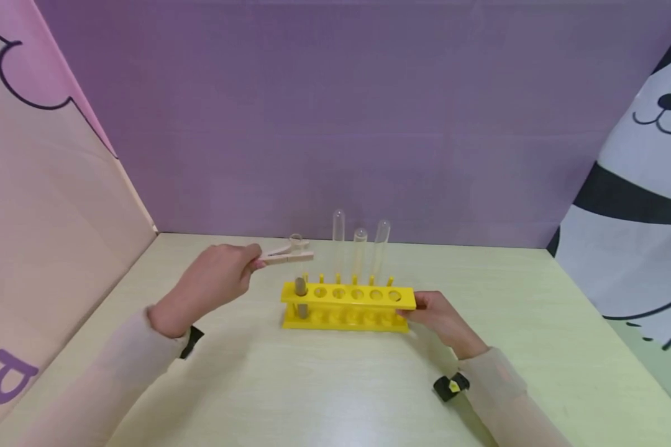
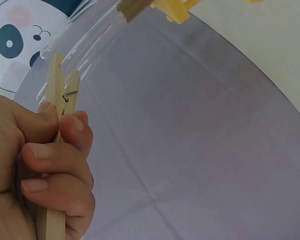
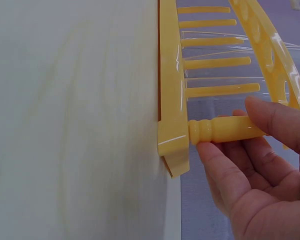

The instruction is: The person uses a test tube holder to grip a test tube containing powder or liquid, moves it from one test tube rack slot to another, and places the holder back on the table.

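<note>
In my left hand (image 1: 215, 279) I grip a wooden test tube clamp (image 1: 287, 256), fingers curled round its handle in the left wrist view. The clamp's end lies at the upper part of a clear test tube (image 2: 92, 37), near its mouth; I cannot tell how firmly it bites. That tube, with something grey-brown (image 1: 301, 287) inside, stands in the leftmost hole of a yellow test tube rack (image 1: 346, 295). My right hand (image 1: 442, 316) holds the rack by its right end post (image 3: 235, 129), thumb and fingers round it.
Three clear test tubes (image 1: 338, 226) stand upside down on the pegs at the rack's back. The rack sits on a pale wooden table (image 1: 335, 385). Behind is a purple wall cloth (image 1: 335, 124); printed panels (image 1: 626, 248) flank both sides.
</note>
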A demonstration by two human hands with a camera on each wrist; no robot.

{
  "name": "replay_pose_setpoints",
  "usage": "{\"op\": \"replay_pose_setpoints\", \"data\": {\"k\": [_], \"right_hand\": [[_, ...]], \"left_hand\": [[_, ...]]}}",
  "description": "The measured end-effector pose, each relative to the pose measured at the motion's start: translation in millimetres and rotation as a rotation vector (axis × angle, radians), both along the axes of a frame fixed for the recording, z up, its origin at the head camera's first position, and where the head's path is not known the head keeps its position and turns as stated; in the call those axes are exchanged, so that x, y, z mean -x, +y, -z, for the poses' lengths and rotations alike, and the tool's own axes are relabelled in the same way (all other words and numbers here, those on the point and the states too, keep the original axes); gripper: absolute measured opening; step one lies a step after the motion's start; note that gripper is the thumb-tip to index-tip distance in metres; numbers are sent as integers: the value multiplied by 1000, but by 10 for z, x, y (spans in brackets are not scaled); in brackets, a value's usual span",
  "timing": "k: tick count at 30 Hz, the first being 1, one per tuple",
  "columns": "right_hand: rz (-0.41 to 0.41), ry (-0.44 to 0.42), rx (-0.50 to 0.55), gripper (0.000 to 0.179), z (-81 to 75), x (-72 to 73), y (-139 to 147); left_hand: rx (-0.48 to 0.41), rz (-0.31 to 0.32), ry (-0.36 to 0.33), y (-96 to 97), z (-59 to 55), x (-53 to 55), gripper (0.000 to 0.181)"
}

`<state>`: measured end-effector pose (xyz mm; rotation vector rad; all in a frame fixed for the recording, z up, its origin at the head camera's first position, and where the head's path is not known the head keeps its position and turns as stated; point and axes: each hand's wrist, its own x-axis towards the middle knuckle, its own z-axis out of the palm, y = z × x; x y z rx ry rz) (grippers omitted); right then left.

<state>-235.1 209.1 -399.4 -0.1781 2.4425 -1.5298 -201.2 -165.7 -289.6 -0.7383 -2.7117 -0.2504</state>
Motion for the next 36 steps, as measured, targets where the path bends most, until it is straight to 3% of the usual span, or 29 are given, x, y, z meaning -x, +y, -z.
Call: {"op": "replay_pose_setpoints", "data": {"k": [23, 36], "right_hand": [[-15, 9, 15, 37, -6, -14, 0], [-28, 22, 13, 37, -8, -11, -2]], "left_hand": [[-29, 27, -33, -16, 280, 46, 16], [-57, 35, -54, -8, 362, 69, 16]]}}
